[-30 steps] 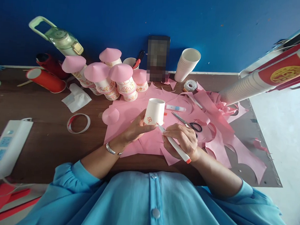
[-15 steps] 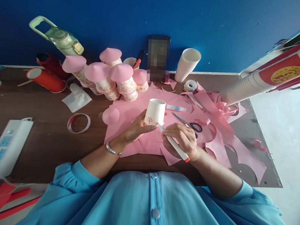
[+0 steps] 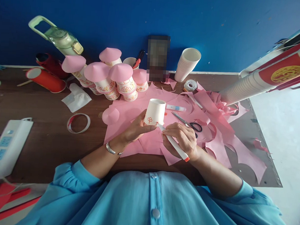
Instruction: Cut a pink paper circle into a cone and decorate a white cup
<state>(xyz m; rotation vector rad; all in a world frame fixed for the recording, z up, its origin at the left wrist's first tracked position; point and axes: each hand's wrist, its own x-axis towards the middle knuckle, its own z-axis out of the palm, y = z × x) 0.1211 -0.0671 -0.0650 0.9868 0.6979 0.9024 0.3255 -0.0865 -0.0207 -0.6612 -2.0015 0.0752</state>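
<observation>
A white paper cup is upside down or upright, I cannot tell which; small red flower drawings run along its lower side. My left hand grips the cup from the left and below, a silver bracelet on its wrist. My right hand is closed round a white marker pen with a red end, its tip against the cup's lower edge. Pink paper lies beneath both hands. Scissors and a glue stick rest on the paper just beyond my right hand.
Several decorated cups with pink cone tops stand at the back left. A stack of white cups is by the wall, near a clear tape roll. Left are a tape ring, a red cup and a power strip.
Almost nothing differs. Both hands, the cup and the marker pen stay in the same place, with the tip still at the cup's lower edge.
</observation>
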